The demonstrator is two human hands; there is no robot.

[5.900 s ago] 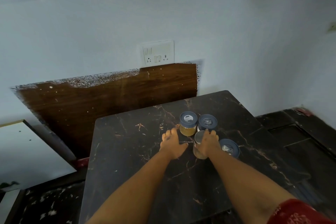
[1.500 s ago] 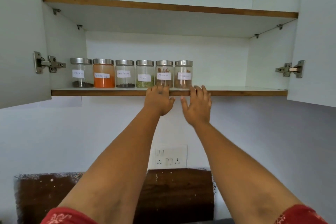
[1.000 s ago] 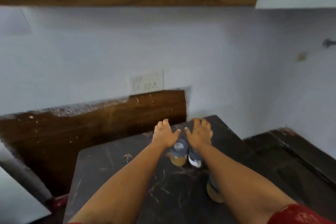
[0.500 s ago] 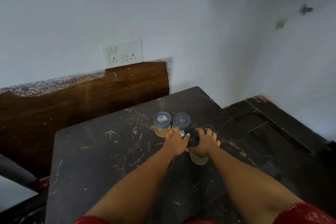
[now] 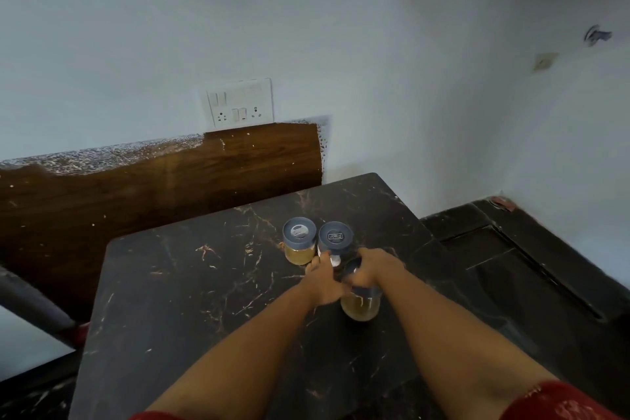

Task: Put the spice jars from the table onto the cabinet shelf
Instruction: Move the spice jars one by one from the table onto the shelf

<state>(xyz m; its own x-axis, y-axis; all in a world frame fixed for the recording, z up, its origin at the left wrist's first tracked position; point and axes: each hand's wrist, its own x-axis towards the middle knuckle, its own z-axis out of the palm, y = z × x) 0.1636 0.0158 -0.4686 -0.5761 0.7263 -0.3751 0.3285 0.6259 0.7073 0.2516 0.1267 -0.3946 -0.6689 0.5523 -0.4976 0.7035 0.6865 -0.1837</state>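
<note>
Dark marble worktop (image 5: pixel 191 286), far right part: three spice jars upright, lids up. Near jar (image 5: pixel 360 305): right hand (image 5: pixel 373 269) fingers curled over lid; left hand (image 5: pixel 325 280) fingers curled against side. Two jars (image 5: pixel 300 244) behind, side by side, untouched.

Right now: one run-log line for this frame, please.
stage: pickup at table | left hand + right hand: gripping near jar | two far jars: untouched | shelf: out of view
</note>
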